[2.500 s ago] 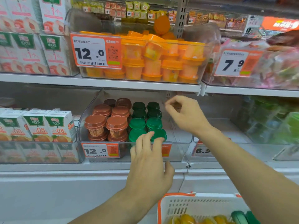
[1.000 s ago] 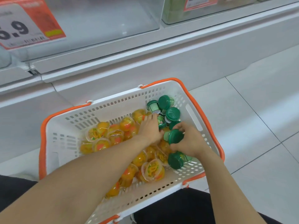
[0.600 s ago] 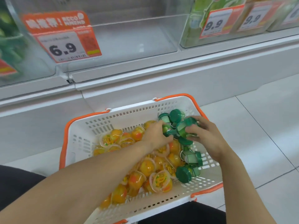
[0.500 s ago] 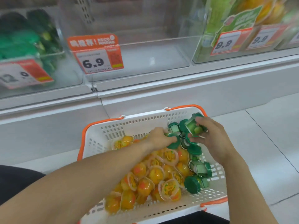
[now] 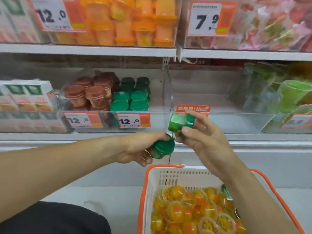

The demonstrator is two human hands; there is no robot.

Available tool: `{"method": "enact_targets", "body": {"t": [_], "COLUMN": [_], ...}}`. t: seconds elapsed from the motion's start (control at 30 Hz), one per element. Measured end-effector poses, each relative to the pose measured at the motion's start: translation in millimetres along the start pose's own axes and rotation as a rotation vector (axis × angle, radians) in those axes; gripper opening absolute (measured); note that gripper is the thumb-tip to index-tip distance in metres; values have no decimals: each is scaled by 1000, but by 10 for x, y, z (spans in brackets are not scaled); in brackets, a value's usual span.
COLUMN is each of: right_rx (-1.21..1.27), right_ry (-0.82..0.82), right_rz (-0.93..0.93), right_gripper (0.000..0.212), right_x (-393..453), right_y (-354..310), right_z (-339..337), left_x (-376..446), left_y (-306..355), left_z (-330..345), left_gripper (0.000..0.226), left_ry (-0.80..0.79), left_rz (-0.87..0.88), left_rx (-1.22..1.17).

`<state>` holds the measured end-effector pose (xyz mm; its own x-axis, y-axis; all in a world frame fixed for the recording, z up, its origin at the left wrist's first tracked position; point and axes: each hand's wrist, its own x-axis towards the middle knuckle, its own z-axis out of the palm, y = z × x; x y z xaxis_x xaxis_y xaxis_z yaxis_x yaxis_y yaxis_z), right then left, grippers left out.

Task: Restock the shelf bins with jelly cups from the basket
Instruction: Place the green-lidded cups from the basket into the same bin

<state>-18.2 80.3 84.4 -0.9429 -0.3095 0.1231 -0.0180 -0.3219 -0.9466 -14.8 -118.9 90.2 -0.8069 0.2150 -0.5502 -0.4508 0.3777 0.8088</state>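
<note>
My left hand holds a green-lidded jelly cup in front of the lower shelf edge. My right hand holds another green jelly cup on its side, just above and right of the first. Both hang above the white basket with orange rim, which holds several orange fruit jelly cups. In the clear shelf bin ahead stand rows of green-lidded cups beside brown-lidded cups.
An empty clear bin sits right of the green cups. Juice cartons stand at the left. The upper shelf carries orange cups and bagged sweets. Green packs fill the far right bin.
Both hands have lifted out of the basket, each with a green jelly cup, up to shelf-edge height. My view has tilted up from the basket to the shelves.
</note>
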Motion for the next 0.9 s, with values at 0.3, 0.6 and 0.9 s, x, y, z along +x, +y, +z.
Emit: {"method": "enact_targets", "body": {"t": [0.3,0.6,0.9], "right_rx": [-1838,-2143,-2212], "right_ry": [-263,-587,-691], "right_rz": [-309,47,122], "right_gripper": [67,61,55], "right_x": [1323,1991,2031], "right_y": [-521,-342,-142], "right_z": [647,838,908], "left_x": [-114,-67,-43], "left_y": [-123,-151,-183], "left_z": [-432,-538,-520], "left_gripper": [36,40,37], "left_ry": [137,70,64], "left_rz": [92,133,125], "left_rx": [-303,-302,-260]}}
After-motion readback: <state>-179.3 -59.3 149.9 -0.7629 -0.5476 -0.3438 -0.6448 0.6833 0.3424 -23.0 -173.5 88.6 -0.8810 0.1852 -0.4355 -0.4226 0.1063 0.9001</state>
